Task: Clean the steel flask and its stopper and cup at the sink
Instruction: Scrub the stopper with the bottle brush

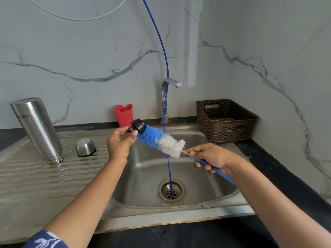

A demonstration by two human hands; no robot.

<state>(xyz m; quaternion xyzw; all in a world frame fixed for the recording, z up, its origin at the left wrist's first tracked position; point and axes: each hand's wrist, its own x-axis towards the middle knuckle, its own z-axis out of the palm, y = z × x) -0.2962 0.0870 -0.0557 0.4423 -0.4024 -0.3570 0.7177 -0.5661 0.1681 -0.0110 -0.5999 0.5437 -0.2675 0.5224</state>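
Stopper (137, 127) first: small, black, hard plastic by the look of it. I have it pinched in my left hand (119, 144) above the sink (143, 178), thumb and fingertips (123, 129) curled on its narrow end. It should weigh next to nothing and will not bend, but wet plastic is slippery. I judge that narrow neck the right hold, since it leaves the wide cap free for the bottle brush (152, 138). My right hand (209, 157) is wrapped round the brush's thin blue handle, close behind the bristles (a hold further back would likely let the stem flex and wander). The blue end of the bristles touches the cap. They look soft and will give, so the pressure has to come from me pushing the two together.

The steel flask (38, 129) stands mouth down on the ribbed drainboard (26, 176) to my left, with the cup (85, 147) near it, mouth down too. The flask is rigid, smooth and likely the heaviest piece, so I would take it round the middle of the body. A blue hose (166, 65) hangs down into the drain.
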